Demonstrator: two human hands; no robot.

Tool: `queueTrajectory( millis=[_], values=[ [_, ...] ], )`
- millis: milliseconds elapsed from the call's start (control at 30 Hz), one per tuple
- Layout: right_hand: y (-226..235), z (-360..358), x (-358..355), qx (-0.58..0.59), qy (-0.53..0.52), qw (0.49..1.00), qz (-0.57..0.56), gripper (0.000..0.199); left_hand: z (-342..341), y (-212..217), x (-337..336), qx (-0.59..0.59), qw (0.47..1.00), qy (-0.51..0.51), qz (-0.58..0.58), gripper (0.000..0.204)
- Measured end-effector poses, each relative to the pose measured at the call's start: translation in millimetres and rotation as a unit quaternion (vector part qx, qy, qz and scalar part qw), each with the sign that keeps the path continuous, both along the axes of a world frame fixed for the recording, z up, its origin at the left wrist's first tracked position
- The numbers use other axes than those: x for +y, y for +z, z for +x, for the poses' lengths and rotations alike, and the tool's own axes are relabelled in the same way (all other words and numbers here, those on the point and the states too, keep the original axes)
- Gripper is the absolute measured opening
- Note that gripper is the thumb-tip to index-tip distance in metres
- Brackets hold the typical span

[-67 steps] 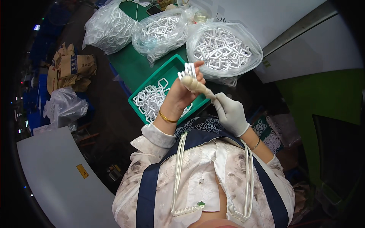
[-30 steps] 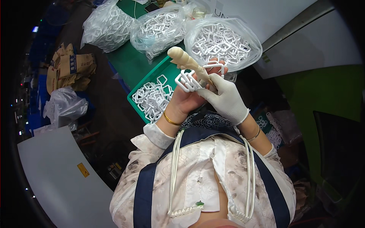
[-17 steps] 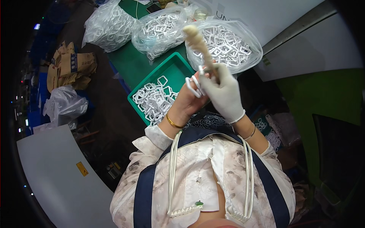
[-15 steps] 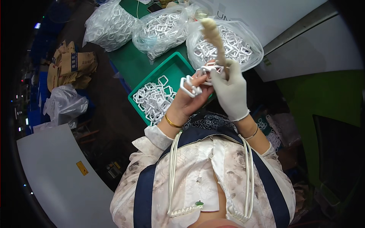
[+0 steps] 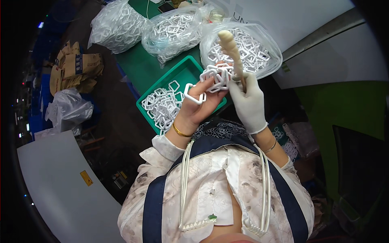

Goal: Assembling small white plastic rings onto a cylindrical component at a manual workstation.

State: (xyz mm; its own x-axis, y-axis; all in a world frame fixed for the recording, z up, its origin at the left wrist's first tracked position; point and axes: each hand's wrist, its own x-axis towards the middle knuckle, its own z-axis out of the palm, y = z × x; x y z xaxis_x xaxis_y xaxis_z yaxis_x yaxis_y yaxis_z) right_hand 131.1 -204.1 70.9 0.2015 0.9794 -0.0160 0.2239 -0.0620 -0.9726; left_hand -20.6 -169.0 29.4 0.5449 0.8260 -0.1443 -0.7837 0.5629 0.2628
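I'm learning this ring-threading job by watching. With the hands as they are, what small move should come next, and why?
Probably slide the white plastic rings further down the tapered stick. The gloved right hand holds the stick upright, the rings sit bunched beside that grip, and the bare left hand cups them, one ring hanging loose.

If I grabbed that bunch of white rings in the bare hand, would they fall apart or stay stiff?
The white rings look like hard, thin plastic, so each probably stays stiff and light. They seem loose, spilling over the left hand, so the bunch would likely slide apart and scatter.
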Motion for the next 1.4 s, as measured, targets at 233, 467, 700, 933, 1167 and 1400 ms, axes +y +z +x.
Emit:
queueTrajectory(
  millis=[233, 467, 700, 933, 1167, 1400],
  values=[
    [-18, 28, -8, -0.125, 0.048, 0.99, -0.037, 0.024, -7, 5, 3, 0.01, 0.999, 0.034, -0.022, 0.052],
    [-7, 8, -31, -0.121, 0.161, 0.979, 0.041, 0.014, -11, -5, 7, 0.035, 0.999, 0.034, -0.001, 0.054],
    [-18, 15, -29, -0.123, 0.086, 0.989, 0.019, 0.019, -15, 5, 7, 0.056, 0.998, 0.014, 0.006, 0.056],
    [-29, 44, -13, -0.112, 0.002, 0.994, -0.004, 0.025, -13, 12, 9, 0.031, 0.999, 0.016, 0.028, 0.07],
    [-18, 73, -15, -0.037, -0.108, 0.992, 0.049, 0.026, -40, 61, 61, 0.122, 0.943, 0.188, 0.247, 0.059],
    [-19, 96, -21, -0.016, -0.157, 0.987, 0.023, 0.028, 24, 49, 100, 0.403, 0.741, 0.284, 0.456, 0.047]
  ],
)
